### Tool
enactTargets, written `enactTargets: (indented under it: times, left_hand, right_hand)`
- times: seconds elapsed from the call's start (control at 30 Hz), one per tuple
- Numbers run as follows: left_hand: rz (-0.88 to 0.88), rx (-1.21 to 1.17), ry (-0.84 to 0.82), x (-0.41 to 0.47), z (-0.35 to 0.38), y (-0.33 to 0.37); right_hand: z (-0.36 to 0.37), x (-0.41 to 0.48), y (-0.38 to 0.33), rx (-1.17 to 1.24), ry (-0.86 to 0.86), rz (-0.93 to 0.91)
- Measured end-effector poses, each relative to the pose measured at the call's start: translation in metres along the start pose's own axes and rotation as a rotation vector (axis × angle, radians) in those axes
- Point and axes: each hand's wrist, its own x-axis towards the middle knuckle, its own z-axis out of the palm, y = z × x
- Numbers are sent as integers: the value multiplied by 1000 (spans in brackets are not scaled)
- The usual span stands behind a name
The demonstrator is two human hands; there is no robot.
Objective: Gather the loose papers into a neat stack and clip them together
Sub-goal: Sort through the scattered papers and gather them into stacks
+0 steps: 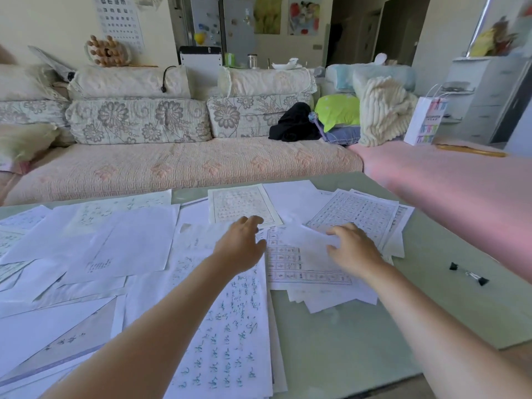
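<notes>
Head-worn camera looks forward and down across the table point(345, 335) toward the sofa point(184, 165).

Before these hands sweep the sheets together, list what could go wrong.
The loose papers overlap at many angles, so a quick sweep by the left hand and right hand may crease corners. Sheets near the table edge could slide off. The binder clips lie apart on the right; reaching for them might let the stack shift.
</notes>
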Motion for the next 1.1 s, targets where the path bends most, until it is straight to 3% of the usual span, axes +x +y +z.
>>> enactTargets:
  times: [0.2,0.4,0.47,0.67,0.83,1.03,1.1]
  left_hand:
    - [-10,59,-182,69,67,48]
    - [-290,169,-310,122,104,72]
    - [-362,103,-300,134,106,78]
    - [-585,-332,-280,144,98,67]
    - [-500,-635,-378,131,97,64]
    - [-436,-595,-210,102,81,41]
    - [-385,-716,-191,89,71,32]
  right_hand:
    - [0,25,74,-27,31,109]
    - [11,45,100,-48,-117,91]
    - [15,46,103,-29,-147,46]
    - [14,49,107,159,-2,-78]
    - [12,48,106,241,0,-63]
    - [5,42,102,255,88,120]
    - [-1,38,95,448,119,220]
